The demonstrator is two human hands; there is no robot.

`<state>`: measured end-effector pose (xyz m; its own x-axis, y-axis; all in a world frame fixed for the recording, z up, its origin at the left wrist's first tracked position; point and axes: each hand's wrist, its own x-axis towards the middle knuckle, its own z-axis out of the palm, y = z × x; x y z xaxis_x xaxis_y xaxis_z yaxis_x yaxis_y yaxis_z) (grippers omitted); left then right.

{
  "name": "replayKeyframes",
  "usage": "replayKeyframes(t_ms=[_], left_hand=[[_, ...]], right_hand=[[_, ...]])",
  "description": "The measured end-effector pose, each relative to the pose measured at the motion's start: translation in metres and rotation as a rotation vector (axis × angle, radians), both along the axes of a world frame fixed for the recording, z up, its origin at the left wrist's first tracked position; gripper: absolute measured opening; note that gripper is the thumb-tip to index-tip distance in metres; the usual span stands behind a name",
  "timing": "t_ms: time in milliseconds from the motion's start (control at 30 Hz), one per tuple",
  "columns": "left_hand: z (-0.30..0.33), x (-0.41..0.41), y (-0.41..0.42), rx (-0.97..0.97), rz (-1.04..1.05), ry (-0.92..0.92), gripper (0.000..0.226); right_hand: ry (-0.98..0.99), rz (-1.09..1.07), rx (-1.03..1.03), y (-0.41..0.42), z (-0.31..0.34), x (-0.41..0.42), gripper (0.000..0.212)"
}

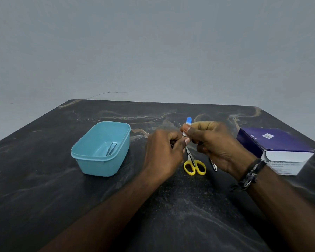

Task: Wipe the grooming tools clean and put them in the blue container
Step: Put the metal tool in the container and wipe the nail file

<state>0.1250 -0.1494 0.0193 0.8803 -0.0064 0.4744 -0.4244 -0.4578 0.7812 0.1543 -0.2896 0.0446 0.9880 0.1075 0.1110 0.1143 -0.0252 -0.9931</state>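
While both hands meet mid-frame, I see the right hand (214, 142) with its grip pinched on a blue-tipped tool (188, 121), left hand (165, 150) curled on its lower end. They partly hide the yellow scissors (195, 165). Blue container (91, 153) sits left, tweezers (111, 148) inside. Purple box (273, 142) right. Dark marbled surface (44, 188), grey wall (153, 42).

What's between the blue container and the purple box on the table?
Head view: both hands, left hand and right hand, pinching a blue-tipped tool, between the blue container and purple box. Under them, yellow-handled scissors and a metal tool.
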Motion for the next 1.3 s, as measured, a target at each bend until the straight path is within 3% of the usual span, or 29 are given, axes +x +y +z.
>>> replayKeyframes(t_ms=[167,400,500,667,833,900,1000,1167,1300], left_hand=[[-0.002,-0.002,-0.004,0.002,-0.028,-0.003,0.028],[-0.003,0.000,-0.002,-0.050,0.003,0.039,0.022],[-0.003,0.000,-0.002,-0.043,-0.005,0.029,0.023],[-0.003,-0.003,-0.003,-0.045,-0.028,0.032,0.020],[-0.003,-0.001,0.000,-0.091,-0.014,0.068,0.018],[-0.002,-0.001,0.000,-0.083,-0.005,0.061,0.017],[0.001,-0.002,-0.001,-0.050,0.015,0.031,0.019],[0.002,-0.006,-0.001,0.079,0.071,-0.076,0.013],[0.007,-0.009,0.004,0.286,0.186,-0.160,0.023]], right_hand=[[-0.020,-0.117,0.107,-0.004,0.003,0.003,0.027],[0.030,0.125,0.003,-0.001,-0.003,0.001,0.031],[0.004,0.041,0.000,-0.002,-0.002,0.002,0.035],[-0.007,-0.053,0.104,-0.003,-0.001,0.004,0.020],[0.026,0.121,0.030,-0.001,-0.007,0.002,0.040],[0.036,0.140,0.022,-0.002,-0.006,0.002,0.038],[0.008,0.100,0.034,-0.004,-0.003,0.002,0.025],[-0.043,-0.015,0.060,-0.003,0.002,0.001,0.044],[-0.042,0.005,-0.010,0.003,-0.004,-0.001,0.029]])
